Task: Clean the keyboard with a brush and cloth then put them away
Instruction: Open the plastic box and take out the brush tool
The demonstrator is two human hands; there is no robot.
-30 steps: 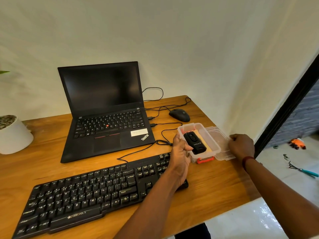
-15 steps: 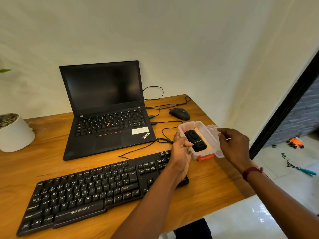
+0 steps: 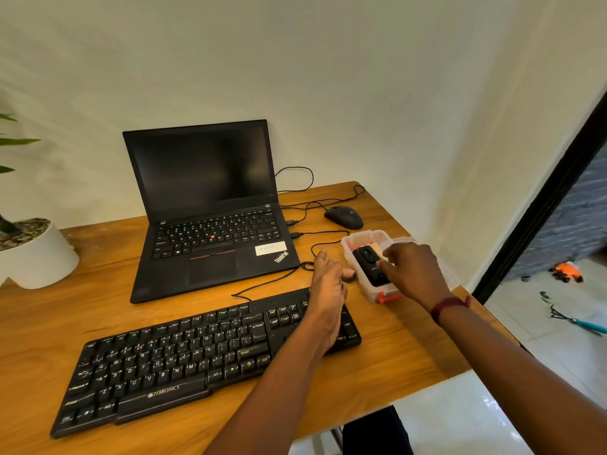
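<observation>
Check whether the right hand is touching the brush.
Cannot tell. In the head view the right hand's fingers overlap the brush in the box, hiding any contact or gap.

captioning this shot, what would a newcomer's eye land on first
The right hand is at a black tool in the clear box at the right edge of the desk, the left hand beside it. Then the black keyboard in front and the dark-screened laptop behind.
</observation>
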